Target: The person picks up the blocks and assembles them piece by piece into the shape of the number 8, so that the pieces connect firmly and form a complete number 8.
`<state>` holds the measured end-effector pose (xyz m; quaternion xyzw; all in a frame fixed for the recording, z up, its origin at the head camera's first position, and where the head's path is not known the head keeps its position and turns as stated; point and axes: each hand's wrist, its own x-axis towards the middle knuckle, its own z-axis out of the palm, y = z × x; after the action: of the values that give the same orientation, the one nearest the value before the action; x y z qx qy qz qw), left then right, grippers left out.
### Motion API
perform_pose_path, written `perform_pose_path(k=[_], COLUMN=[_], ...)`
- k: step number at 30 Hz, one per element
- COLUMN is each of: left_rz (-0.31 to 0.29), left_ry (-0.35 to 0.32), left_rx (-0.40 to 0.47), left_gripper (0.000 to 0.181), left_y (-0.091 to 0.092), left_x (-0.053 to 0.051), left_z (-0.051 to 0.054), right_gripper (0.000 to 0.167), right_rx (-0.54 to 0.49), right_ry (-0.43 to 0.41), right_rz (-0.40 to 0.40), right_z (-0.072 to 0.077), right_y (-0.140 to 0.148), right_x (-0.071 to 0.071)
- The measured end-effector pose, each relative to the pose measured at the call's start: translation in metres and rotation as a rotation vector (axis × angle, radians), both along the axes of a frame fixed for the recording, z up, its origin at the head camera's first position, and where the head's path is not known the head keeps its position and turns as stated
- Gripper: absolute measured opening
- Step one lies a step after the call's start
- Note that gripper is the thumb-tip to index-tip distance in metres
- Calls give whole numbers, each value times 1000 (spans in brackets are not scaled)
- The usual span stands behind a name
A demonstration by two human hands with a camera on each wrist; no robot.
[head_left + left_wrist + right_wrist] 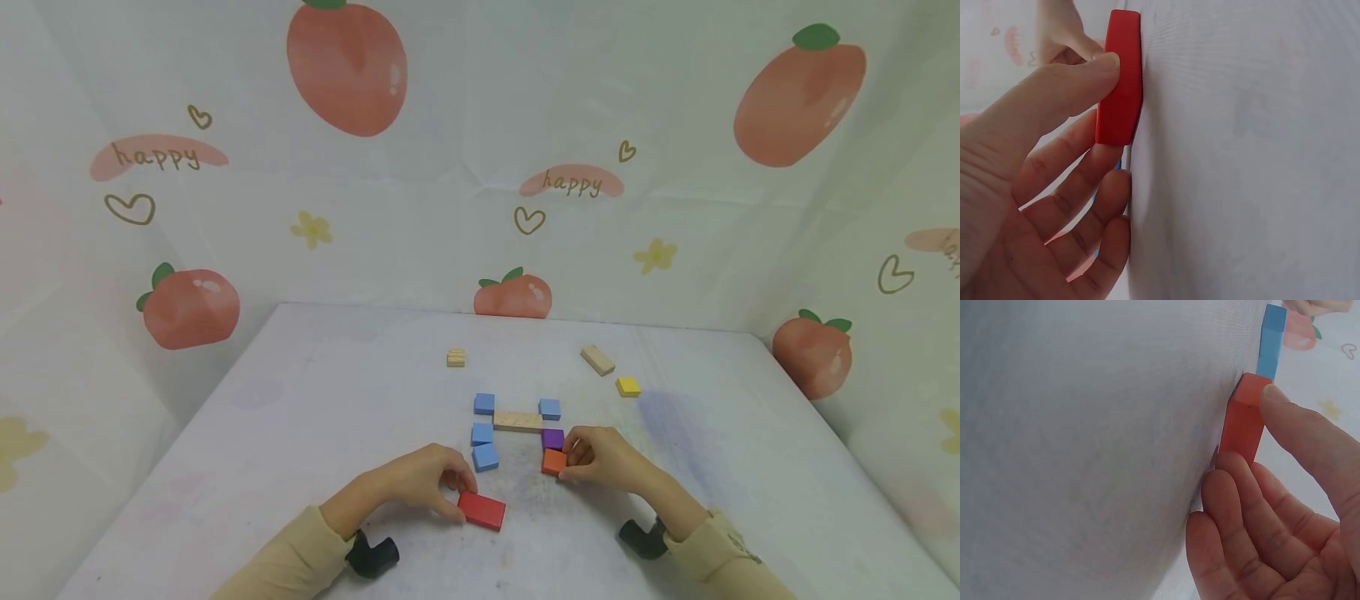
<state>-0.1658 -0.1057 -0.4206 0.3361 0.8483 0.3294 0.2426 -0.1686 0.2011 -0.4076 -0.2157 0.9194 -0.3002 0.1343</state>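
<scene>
My left hand (427,479) pinches a red rectangular block (482,511) near the table's front. In the left wrist view, the thumb lies on one side of that red block (1121,81), with fingers behind it. To the right, my right hand (606,458) holds an orange block (553,462) between thumb and fingers. The right wrist view shows this orange block (1244,419) against the table surface. A purple block (552,439) lies just beyond it, then a blue block (550,409). Three blue blocks (482,434) form a column on the left. A pale wooden plank (517,422) spans between the columns.
Farther back on the white table (360,375) lie small wooden pieces (456,358), a wooden block (597,360) and a yellow block (628,387). A fruit-printed cloth (435,200) hangs behind the table. Black wrist-worn devices (372,557) sit under both forearms.
</scene>
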Motion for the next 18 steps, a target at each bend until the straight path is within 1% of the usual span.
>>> perform_pose_path(k=[7, 12, 18], left_rz=[-35, -24, -22], left_ry=[57, 80, 150], left_rx=[21, 34, 40], left_gripper=[25, 26, 26], left_y=[1, 4, 9], left_x=[0, 0, 0], left_z=[-1, 2, 3], right_gripper=[28, 28, 28], right_rx=[0, 5, 8], right_ry=[-7, -12, -26], right_rz=[-5, -11, -24], right_z=[0, -1, -1], right_y=[0, 0, 0], right_x=[0, -1, -1])
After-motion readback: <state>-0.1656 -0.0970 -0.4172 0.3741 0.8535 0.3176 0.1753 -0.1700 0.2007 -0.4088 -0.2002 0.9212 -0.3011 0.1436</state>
